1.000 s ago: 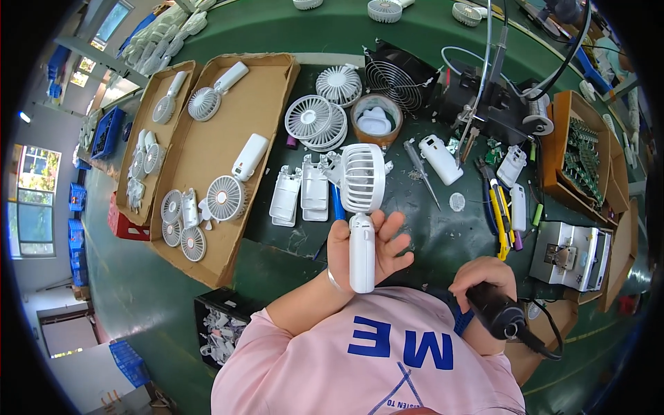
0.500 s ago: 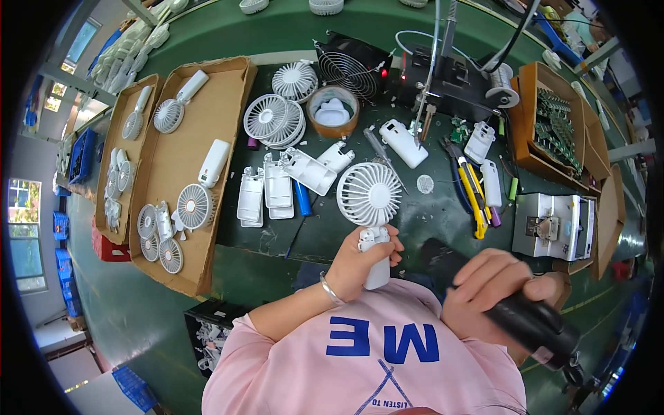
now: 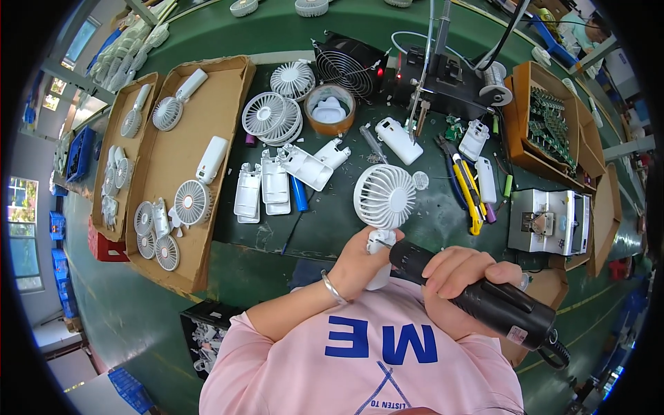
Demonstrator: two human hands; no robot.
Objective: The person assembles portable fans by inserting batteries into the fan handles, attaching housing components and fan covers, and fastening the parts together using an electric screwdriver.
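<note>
A white handheld fan [image 3: 385, 198] is gripped by its handle in my left hand [image 3: 357, 264], its round grille pointing away from me over the bench edge. Wrapped round a black corded electric screwdriver [image 3: 494, 302] is my right hand [image 3: 465, 280]. The tool's tip meets the fan just below its head, at the hinge by my left fingers; the exact contact point is too small to make out. Beyond the fan lie several white handle shells [image 3: 309, 168], a blue cylindrical cell [image 3: 299, 194] and a small clear disc [image 3: 420, 180].
Cardboard trays [image 3: 168, 173] with fans and fan parts stand left. Behind are stacked grilles [image 3: 271, 116], a tape roll [image 3: 330, 111], a black blower [image 3: 351, 66] and a soldering stand [image 3: 443, 83]. A yellow cutter [image 3: 469, 194], metal fixture [image 3: 551, 223] and box of circuit boards [image 3: 550, 128] sit right.
My right hand has brought the electric screwdriver up and leftward to the fan. My left hand has shifted the fan slightly right, tilting its head.
</note>
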